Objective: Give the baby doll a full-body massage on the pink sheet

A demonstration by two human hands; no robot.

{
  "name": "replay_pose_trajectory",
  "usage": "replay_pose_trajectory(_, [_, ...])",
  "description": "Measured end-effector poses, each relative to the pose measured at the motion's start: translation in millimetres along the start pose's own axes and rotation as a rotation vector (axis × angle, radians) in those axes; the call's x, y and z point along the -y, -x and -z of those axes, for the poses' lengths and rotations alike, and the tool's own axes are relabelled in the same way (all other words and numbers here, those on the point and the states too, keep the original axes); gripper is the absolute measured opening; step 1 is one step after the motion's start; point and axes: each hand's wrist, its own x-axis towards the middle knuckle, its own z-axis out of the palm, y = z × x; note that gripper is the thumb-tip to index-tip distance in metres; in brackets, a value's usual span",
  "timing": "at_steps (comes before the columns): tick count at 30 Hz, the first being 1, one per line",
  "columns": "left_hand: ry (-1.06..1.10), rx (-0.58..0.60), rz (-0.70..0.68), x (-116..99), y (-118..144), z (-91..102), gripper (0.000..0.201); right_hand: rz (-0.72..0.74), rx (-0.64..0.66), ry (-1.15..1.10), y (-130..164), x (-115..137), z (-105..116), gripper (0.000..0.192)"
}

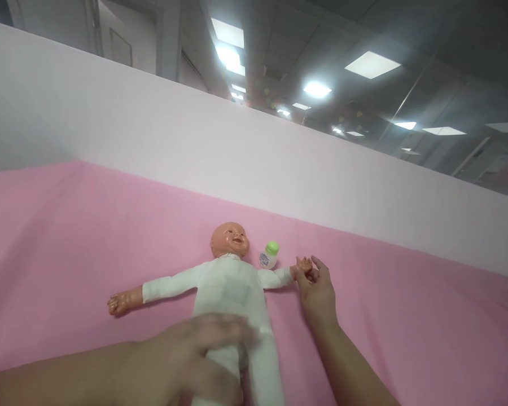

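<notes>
1. Thumb and fingers of the right hand (319,293) close narrowly around the small hand (305,265) of a doll (226,275), at the end of its outstretched arm.
2. Over the doll's lower body and upper legs is the left hand (190,352), blurred, its thumb set apart from loosely extended fingers. It shows no object in its grip; whether it touches the doll, I cannot tell.
3. Beside the doll's head, just above the held arm, is a small rounded bottle (269,259), pale and translucent-looking, with printing on its side and a bright green cap (272,248) on. Its contents cannot be made out.
4. The doll lies face up, its head and hands smooth and glossy, its body covered in soft off-white cloth, with a greyish square patch (237,290) on the chest.
5. Beneath the doll spreads a pink sheet (110,237), lightly creased.
6. Beyond the doll's head rises a smooth white panel (245,158).
</notes>
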Motion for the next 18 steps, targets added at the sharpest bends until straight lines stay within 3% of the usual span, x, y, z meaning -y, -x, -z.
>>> replay_pose_trajectory(3, [-0.05,-0.111,0.097,21.2,8.6,8.0,0.047,0.169,0.045,-0.076,18.5,17.8,-9.6,0.062])
replay_pose_trajectory(7, [-0.024,-0.186,0.248,56.1,14.8,17.8,0.049,0.485,0.215,0.155,39.5,28.5,-22.4,0.038])
replay_pose_trajectory(11, [0.07,-0.167,0.342,74.7,12.8,19.1,0.039,0.73,0.433,0.283,48.3,25.8,-30.7,0.042])
replay_pose_trajectory(18, [0.059,-0.168,0.352,71.6,13.5,16.4,0.043,0.625,0.474,0.311,46.0,25.7,-33.7,0.04])
